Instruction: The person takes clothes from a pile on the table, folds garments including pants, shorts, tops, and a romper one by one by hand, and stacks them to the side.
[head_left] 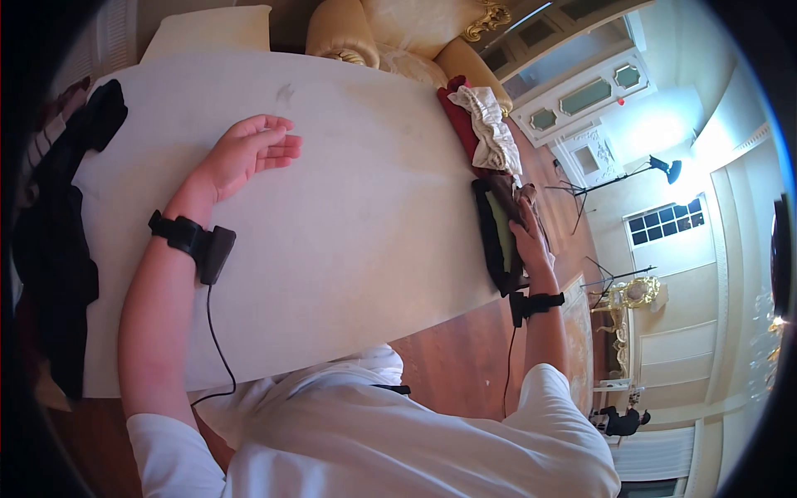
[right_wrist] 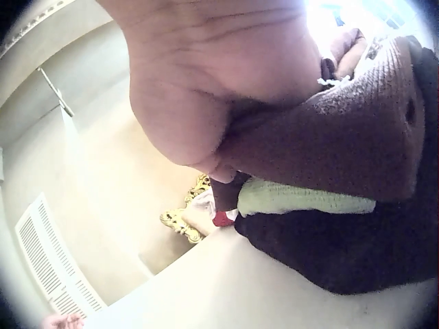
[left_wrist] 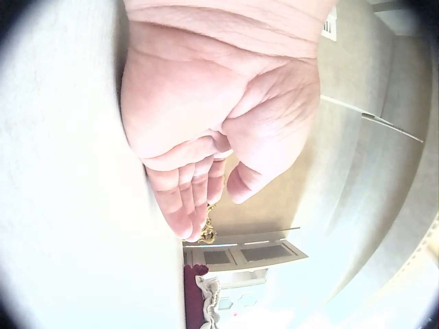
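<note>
The left hand (head_left: 249,155) (left_wrist: 212,89) lies on its edge on the white table (head_left: 349,216), palm turned inward and fingers loosely extended, holding nothing. At the table's right edge, the right hand (head_left: 532,238) (right_wrist: 212,75) grips a brown cloth (head_left: 503,196) (right_wrist: 329,140), its thumb on the near side and some fingers showing beyond the cloth. Beneath the brown cloth are a light green cloth (head_left: 499,222) (right_wrist: 295,197) and a black cloth (head_left: 490,245) (right_wrist: 329,250). A white gathered cloth (head_left: 496,137) and a red cloth (head_left: 457,124) lie farther along the same edge.
Dark clothes (head_left: 54,241) are heaped along the table's left edge. Beyond the far edge stand a gold-trimmed armchair (head_left: 342,31) and a cream seat (head_left: 207,31). A lamp on a stand (head_left: 664,170) is at the right, and a person in black (head_left: 620,421) is in the background.
</note>
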`<state>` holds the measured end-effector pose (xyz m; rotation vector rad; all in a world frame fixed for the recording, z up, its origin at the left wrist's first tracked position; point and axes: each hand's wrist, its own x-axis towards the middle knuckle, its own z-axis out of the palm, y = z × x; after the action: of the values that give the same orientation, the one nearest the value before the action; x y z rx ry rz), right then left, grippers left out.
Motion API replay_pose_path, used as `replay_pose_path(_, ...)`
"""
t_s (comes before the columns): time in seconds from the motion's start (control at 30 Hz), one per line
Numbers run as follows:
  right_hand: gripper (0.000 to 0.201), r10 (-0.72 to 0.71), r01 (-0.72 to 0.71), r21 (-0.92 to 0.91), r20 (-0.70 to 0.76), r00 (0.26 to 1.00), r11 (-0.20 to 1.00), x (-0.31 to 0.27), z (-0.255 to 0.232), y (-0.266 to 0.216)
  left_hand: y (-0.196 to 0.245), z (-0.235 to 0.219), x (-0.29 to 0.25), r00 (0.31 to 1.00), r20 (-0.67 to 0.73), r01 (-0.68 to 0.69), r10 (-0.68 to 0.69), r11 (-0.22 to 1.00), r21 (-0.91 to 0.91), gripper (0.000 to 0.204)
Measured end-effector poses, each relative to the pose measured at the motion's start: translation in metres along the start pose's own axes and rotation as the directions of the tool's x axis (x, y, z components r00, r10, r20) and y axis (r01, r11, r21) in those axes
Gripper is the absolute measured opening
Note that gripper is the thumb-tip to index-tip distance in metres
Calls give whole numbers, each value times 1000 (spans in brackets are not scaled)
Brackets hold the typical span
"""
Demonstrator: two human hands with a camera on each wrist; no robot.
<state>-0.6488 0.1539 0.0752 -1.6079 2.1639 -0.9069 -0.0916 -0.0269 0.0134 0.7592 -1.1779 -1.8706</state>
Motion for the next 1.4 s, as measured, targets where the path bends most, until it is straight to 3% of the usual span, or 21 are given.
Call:
replay_pose_path(0.03,70,-48,44,-119,-25,999,992,0,3,2,1,1,-1,1000,4,-4,4,1000,11,30)
replay_pose_path(0.07,70,-49,45,-111,-35,998,993,-1,6,0,2,2,-2,1000,-3,-4,4,1000,1,29)
replay_pose_path(0.13,74,-224,194,-428,-20,974,883,-5,11,-4,4,4,-4,1000,-5,-5,5,1000,-2,29)
replay_pose_path(0.47,86,-216,184,-380,-44,975,907,-2,9,4,4,5,-4,1000,-6,-8,8,1000,1,29)
replay_pose_path(0.63,92,-210,172,-525,-14,978,833,-14,15,-18,5,6,-5,1000,-14,-4,4,1000,-2,29)
replay_pose_path(0.83,100,-265,217,-539,-11,964,814,-5,14,3,6,7,-6,1000,-16,2,-2,1000,-10,30)
replay_pose_path(0.97,106,-217,165,-554,-30,976,816,-21,24,-36,5,5,-5,1000,0,-10,10,1000,-23,30)
replay_pose_path(1.03,112,-171,92,-676,-52,984,731,-25,29,-46,5,6,-6,1000,-3,-10,10,1000,-18,30)
replay_pose_path(1.17,112,-143,89,-658,-29,989,748,-23,26,-41,5,5,-5,1000,-4,-9,9,1000,-22,31)
replay_pose_path(1.27,109,-208,161,-642,2,978,750,-19,21,-34,4,5,-4,1000,-5,-7,6,1000,-28,30)
replay_pose_path(1.33,105,-143,124,-514,2,990,849,-15,15,-38,3,4,-4,1000,-10,-4,3,999,-32,29)
replay_pose_path(1.4,103,-116,107,-504,14,993,857,-9,9,-35,4,4,-4,1000,-10,-5,4,1000,-25,29)
